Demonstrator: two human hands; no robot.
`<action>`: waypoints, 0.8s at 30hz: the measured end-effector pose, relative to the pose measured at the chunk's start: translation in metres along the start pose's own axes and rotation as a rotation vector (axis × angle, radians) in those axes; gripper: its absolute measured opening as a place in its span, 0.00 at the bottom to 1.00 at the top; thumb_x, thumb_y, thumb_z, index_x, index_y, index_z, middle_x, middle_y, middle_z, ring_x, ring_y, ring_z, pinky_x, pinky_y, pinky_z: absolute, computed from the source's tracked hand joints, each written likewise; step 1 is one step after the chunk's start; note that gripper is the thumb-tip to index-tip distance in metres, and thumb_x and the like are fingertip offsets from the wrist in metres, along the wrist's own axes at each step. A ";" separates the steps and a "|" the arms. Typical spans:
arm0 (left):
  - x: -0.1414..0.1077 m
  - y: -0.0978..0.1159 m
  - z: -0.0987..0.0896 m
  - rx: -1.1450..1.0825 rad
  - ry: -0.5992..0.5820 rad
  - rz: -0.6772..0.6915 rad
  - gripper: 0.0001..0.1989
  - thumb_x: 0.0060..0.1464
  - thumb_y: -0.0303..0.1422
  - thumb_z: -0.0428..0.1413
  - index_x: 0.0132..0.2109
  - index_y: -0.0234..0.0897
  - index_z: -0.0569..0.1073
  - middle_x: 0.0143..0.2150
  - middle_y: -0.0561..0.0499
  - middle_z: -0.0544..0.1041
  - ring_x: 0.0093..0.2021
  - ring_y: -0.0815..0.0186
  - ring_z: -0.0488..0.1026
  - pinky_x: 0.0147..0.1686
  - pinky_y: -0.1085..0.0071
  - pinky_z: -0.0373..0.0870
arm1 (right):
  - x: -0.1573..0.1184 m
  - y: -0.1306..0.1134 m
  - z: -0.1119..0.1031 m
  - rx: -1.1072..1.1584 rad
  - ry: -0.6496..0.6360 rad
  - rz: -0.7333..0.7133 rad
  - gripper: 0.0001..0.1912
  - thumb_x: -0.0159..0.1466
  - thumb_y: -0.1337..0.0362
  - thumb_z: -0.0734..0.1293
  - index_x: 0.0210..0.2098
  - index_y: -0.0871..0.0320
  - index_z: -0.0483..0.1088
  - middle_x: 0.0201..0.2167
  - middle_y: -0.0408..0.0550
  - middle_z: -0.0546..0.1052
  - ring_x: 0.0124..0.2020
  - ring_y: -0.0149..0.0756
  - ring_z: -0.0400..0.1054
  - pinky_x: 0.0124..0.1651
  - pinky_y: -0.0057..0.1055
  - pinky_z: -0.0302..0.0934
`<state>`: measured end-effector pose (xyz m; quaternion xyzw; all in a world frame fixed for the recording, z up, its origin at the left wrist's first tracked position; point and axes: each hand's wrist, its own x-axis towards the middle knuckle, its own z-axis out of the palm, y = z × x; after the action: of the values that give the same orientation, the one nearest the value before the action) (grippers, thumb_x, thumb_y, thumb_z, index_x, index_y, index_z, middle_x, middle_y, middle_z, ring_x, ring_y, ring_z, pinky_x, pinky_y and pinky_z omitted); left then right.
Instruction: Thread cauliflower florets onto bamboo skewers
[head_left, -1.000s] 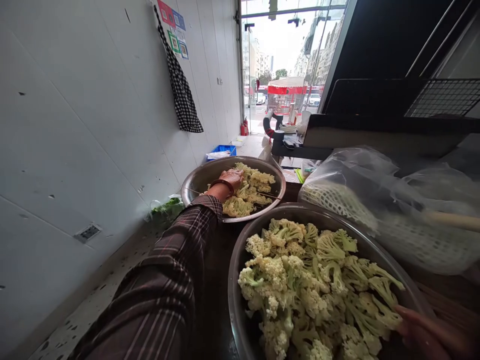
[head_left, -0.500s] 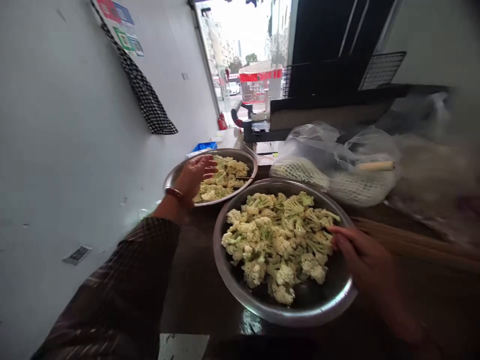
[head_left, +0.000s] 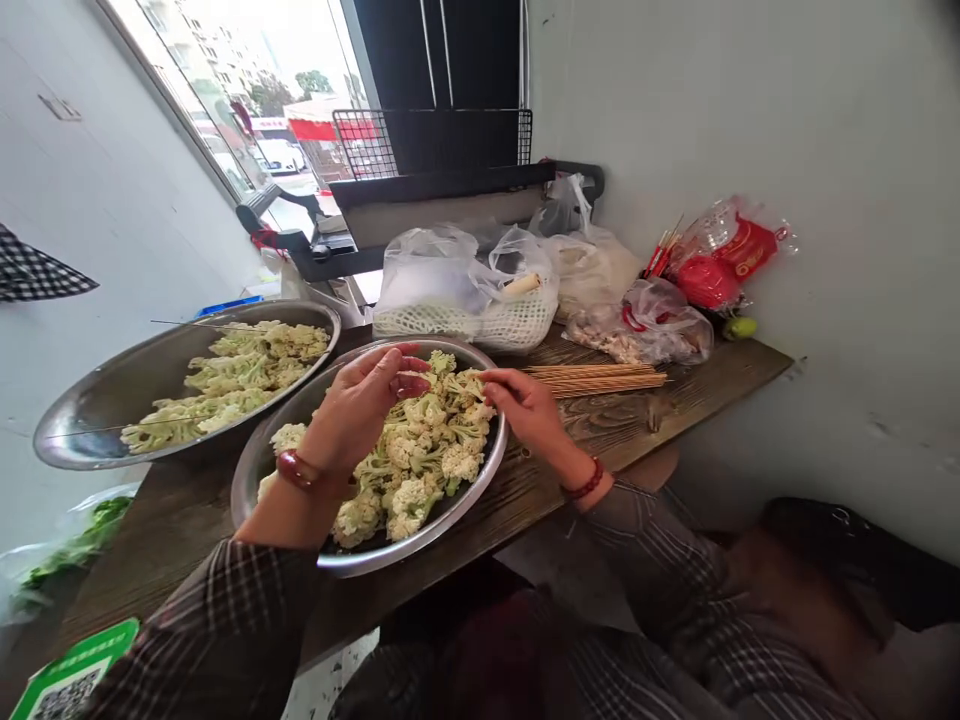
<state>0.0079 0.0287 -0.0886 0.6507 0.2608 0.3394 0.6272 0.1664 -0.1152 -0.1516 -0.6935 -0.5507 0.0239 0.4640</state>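
A steel bowl (head_left: 409, 553) heaped with cauliflower florets (head_left: 412, 450) stands at the front of the wooden table. Above its left half is my left hand (head_left: 364, 405), fingers curved and apart, with nothing visible in them. My right hand (head_left: 525, 408) reaches over the right rim, thumb and fingertips pinched on a cauliflower floret at the edge of the heap. To the left, a second steel bowl (head_left: 79, 420) holds more cauliflower pieces, some on thin skewers that stick out past the heap. A bundle of bamboo skewers (head_left: 600, 378) lies right of the near bowl.
Behind the bowls sit plastic bags (head_left: 427, 265) with white netted contents. A bag of small pale pieces (head_left: 637, 330) and a red package (head_left: 709, 283) lie by the right wall. Leafy greens (head_left: 82, 545) are low at left. The table edge (head_left: 720, 400) runs along the right.
My view has swung to the right. My left hand has come from the far bowl to over the near bowl, close to my right hand, which stays at the near bowl's right side.
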 end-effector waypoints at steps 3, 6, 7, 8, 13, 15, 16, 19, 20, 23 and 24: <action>0.001 -0.008 -0.002 0.040 0.021 0.006 0.18 0.54 0.45 0.60 0.47 0.37 0.77 0.39 0.46 0.80 0.33 0.66 0.76 0.36 0.67 0.74 | -0.002 0.039 -0.023 -0.083 0.016 0.055 0.16 0.75 0.63 0.55 0.54 0.60 0.70 0.49 0.43 0.81 0.48 0.21 0.73 0.52 0.22 0.65; 0.007 -0.016 -0.021 0.028 0.069 0.003 0.19 0.54 0.44 0.61 0.47 0.35 0.76 0.37 0.48 0.79 0.30 0.69 0.75 0.33 0.71 0.72 | -0.009 0.084 -0.040 -0.192 -0.027 0.085 0.14 0.72 0.64 0.59 0.50 0.60 0.74 0.50 0.48 0.81 0.52 0.30 0.72 0.57 0.29 0.63; 0.008 -0.019 -0.027 0.012 0.097 0.005 0.19 0.55 0.44 0.61 0.47 0.35 0.76 0.36 0.49 0.78 0.30 0.70 0.75 0.33 0.73 0.71 | -0.012 0.095 -0.043 -0.224 -0.053 0.081 0.15 0.72 0.64 0.60 0.49 0.60 0.75 0.50 0.50 0.81 0.51 0.32 0.72 0.57 0.31 0.63; 0.008 -0.021 -0.032 -0.007 0.124 0.007 0.18 0.55 0.43 0.60 0.47 0.34 0.76 0.35 0.50 0.78 0.29 0.71 0.74 0.32 0.74 0.71 | -0.016 0.105 -0.044 -0.248 -0.079 0.067 0.15 0.71 0.65 0.60 0.49 0.60 0.76 0.49 0.51 0.81 0.51 0.35 0.73 0.56 0.33 0.63; -0.002 -0.029 -0.034 -0.016 0.168 -0.042 0.13 0.59 0.38 0.57 0.45 0.33 0.74 0.33 0.50 0.77 0.27 0.73 0.74 0.30 0.75 0.69 | -0.029 0.138 -0.032 -0.325 -0.183 -0.118 0.15 0.68 0.65 0.62 0.46 0.62 0.79 0.46 0.62 0.81 0.47 0.49 0.74 0.52 0.44 0.65; -0.002 -0.033 -0.032 0.008 0.166 -0.038 0.11 0.60 0.37 0.56 0.41 0.32 0.75 0.30 0.51 0.76 0.24 0.74 0.72 0.27 0.76 0.67 | -0.026 0.155 -0.023 -0.531 -0.197 -0.223 0.17 0.69 0.63 0.60 0.44 0.62 0.79 0.43 0.61 0.81 0.44 0.51 0.75 0.48 0.45 0.67; -0.001 -0.035 -0.031 0.023 0.164 -0.031 0.11 0.60 0.37 0.57 0.40 0.32 0.75 0.30 0.51 0.75 0.24 0.74 0.72 0.26 0.77 0.66 | -0.025 0.163 -0.019 -0.617 -0.213 -0.259 0.17 0.69 0.62 0.60 0.43 0.62 0.80 0.41 0.61 0.81 0.42 0.52 0.75 0.45 0.45 0.68; -0.001 -0.039 -0.032 -0.001 0.156 -0.007 0.11 0.60 0.38 0.58 0.39 0.32 0.74 0.30 0.51 0.76 0.23 0.74 0.73 0.24 0.77 0.65 | -0.021 0.182 -0.009 -0.743 -0.251 -0.358 0.19 0.70 0.62 0.58 0.43 0.59 0.80 0.42 0.59 0.81 0.41 0.51 0.76 0.44 0.43 0.69; -0.001 -0.039 -0.032 -0.020 0.157 0.000 0.11 0.60 0.38 0.58 0.39 0.33 0.74 0.30 0.51 0.76 0.23 0.74 0.73 0.24 0.77 0.65 | -0.021 0.185 -0.008 -0.770 -0.254 -0.383 0.20 0.70 0.63 0.57 0.44 0.60 0.80 0.43 0.60 0.81 0.42 0.51 0.75 0.44 0.43 0.69; -0.003 -0.039 -0.034 -0.054 0.164 0.019 0.10 0.62 0.36 0.57 0.40 0.32 0.74 0.30 0.51 0.76 0.22 0.75 0.72 0.24 0.77 0.65 | -0.024 0.187 -0.009 -0.787 -0.260 -0.419 0.22 0.71 0.62 0.55 0.46 0.63 0.79 0.45 0.61 0.80 0.44 0.51 0.75 0.46 0.43 0.69; -0.004 -0.039 -0.034 -0.056 0.163 0.025 0.09 0.62 0.35 0.56 0.40 0.32 0.74 0.29 0.51 0.76 0.22 0.75 0.72 0.23 0.78 0.65 | -0.025 0.186 -0.011 -0.775 -0.268 -0.420 0.22 0.71 0.62 0.55 0.47 0.63 0.78 0.46 0.61 0.80 0.44 0.51 0.75 0.46 0.44 0.69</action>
<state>-0.0177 0.0508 -0.1285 0.6062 0.2935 0.4062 0.6175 0.3003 -0.1344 -0.2820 -0.6800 -0.7027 -0.1889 0.0898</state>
